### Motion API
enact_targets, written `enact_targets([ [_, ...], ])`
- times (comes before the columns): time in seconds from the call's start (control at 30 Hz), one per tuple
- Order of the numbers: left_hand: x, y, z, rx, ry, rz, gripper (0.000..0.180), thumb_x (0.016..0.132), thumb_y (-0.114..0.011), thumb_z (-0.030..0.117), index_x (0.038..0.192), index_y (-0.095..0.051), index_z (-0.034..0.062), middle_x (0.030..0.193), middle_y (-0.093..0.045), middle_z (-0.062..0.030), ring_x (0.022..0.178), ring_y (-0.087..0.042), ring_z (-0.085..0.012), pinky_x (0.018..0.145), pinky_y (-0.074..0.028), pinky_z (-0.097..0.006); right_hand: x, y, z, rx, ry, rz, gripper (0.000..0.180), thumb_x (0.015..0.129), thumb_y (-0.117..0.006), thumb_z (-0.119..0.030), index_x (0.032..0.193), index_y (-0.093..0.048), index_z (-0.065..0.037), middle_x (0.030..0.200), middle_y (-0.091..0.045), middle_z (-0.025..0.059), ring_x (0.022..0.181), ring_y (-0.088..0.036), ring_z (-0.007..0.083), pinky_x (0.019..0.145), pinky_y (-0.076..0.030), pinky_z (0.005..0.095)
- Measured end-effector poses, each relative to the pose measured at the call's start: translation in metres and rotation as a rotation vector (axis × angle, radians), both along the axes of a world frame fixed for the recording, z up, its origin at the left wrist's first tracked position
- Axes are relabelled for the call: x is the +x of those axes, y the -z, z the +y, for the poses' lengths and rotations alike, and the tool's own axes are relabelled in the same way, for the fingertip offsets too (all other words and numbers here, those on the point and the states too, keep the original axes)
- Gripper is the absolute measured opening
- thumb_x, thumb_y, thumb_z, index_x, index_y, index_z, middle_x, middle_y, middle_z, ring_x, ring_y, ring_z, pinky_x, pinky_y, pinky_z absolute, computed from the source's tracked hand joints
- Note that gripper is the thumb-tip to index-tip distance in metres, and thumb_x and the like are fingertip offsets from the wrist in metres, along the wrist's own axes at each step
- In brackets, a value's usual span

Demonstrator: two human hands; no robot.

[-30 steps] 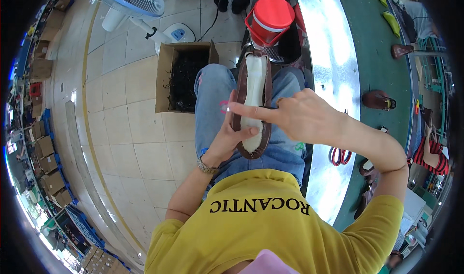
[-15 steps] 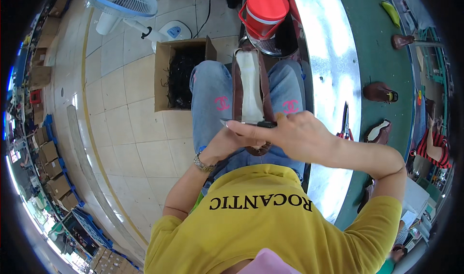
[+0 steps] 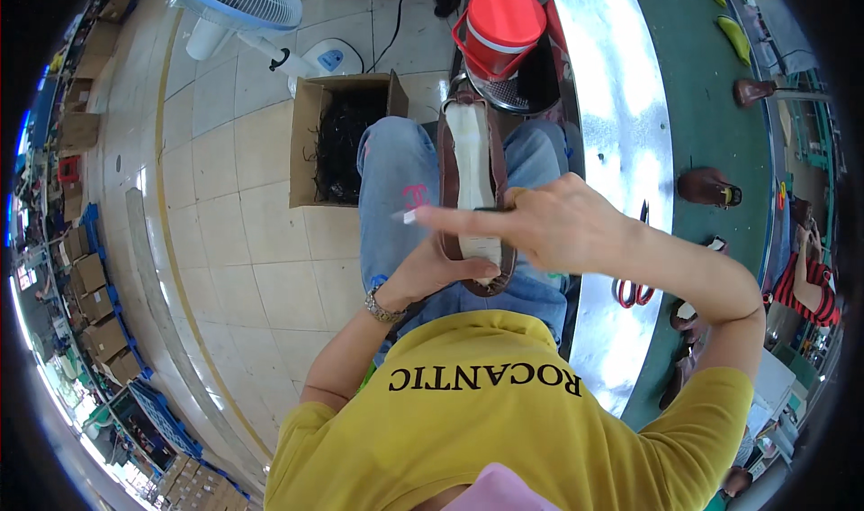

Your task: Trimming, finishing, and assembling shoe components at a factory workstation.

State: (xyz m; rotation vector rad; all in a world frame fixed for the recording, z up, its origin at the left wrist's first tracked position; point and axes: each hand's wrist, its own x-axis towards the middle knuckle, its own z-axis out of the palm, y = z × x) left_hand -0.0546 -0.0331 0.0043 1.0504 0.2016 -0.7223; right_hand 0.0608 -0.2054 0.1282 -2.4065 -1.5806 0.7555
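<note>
A brown leather shoe (image 3: 446, 164) lies on my lap, bottom up, with its whitish sole face (image 3: 471, 155) toward me. My left hand (image 3: 441, 268) grips its near end, the thumb lying across the white face. Above it, my right hand (image 3: 558, 227) is closed around a knife (image 3: 490, 209); only a bit of the dark handle shows between the fingers. Its forefinger stretches left across the shoe. The blade is smeared by motion, and I cannot tell whether it touches the leather.
Red-handled scissors (image 3: 634, 292) lie on the shiny metal bench (image 3: 621, 124) at my right. Past it runs a green surface (image 3: 715, 124) with brown shoes (image 3: 706, 187). Ahead stand a red lidded bucket (image 3: 506, 20), an open carton (image 3: 306, 146) of black strips and a fan (image 3: 238, 2).
My right hand has moved slightly up and away along the shoe with the knife. My left thumb now shows on the shoe's near end. The scissors' handles have come out from behind my arm.
</note>
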Motion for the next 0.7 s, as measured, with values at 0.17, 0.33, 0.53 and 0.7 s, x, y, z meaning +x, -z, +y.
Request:
enact_targets([
  [0.17, -0.005, 0.002, 0.003, 0.041, -0.012, 0.022, 0.057, 0.077, -0.082, 0.018, 0.123, -0.056, -0.0007, 0.113, -0.063, -0.0048, 0.102, -0.058, -0.0116, 0.087, -0.049, -0.028, 0.037, 0.004, 0.012, 0.031, 0.056, -0.144, 0.083, 0.085, -0.058, -0.011, 0.151, -0.020, -0.043, 0.061, -0.058, 0.0115, 0.049, -0.060, 0.0268, 0.046, -0.048, 0.0383],
  [0.33, 0.001, 0.001, 0.003, 0.043, 0.039, 0.010, 0.056, 0.076, -0.082, 0.019, 0.122, -0.057, -0.0016, 0.113, -0.063, -0.0059, 0.102, -0.058, -0.0123, 0.087, -0.049, -0.029, 0.056, 0.025, 0.010, 0.110, 0.047, -0.209, 0.080, 0.088, -0.057, -0.009, 0.152, -0.021, -0.039, 0.056, -0.056, 0.0084, 0.046, -0.057, 0.0257, 0.044, -0.046, 0.0361],
  [0.53, 0.001, -0.002, 0.003, 0.101, 0.007, -0.007, 0.057, 0.075, -0.083, 0.021, 0.120, -0.058, -0.0020, 0.110, -0.064, -0.0058, 0.100, -0.059, -0.0122, 0.087, -0.049, -0.028, 0.053, 0.008, 0.012, 0.065, -0.024, -0.285, 0.083, 0.086, -0.056, -0.008, 0.152, -0.018, -0.039, 0.055, -0.056, 0.0091, 0.046, -0.057, 0.0264, 0.045, -0.045, 0.0370],
  [0.7, 0.003, -0.001, 0.001, 0.078, 0.017, -0.016, 0.056, 0.075, -0.083, 0.021, 0.119, -0.058, -0.0024, 0.111, -0.065, -0.0056, 0.101, -0.060, -0.0125, 0.088, -0.049, -0.029, 0.045, 0.030, -0.004, -0.053, 0.102, 0.039, 0.089, 0.080, -0.054, -0.003, 0.153, -0.017, -0.039, 0.059, -0.059, 0.0097, 0.050, -0.060, 0.0267, 0.046, -0.046, 0.0367],
])
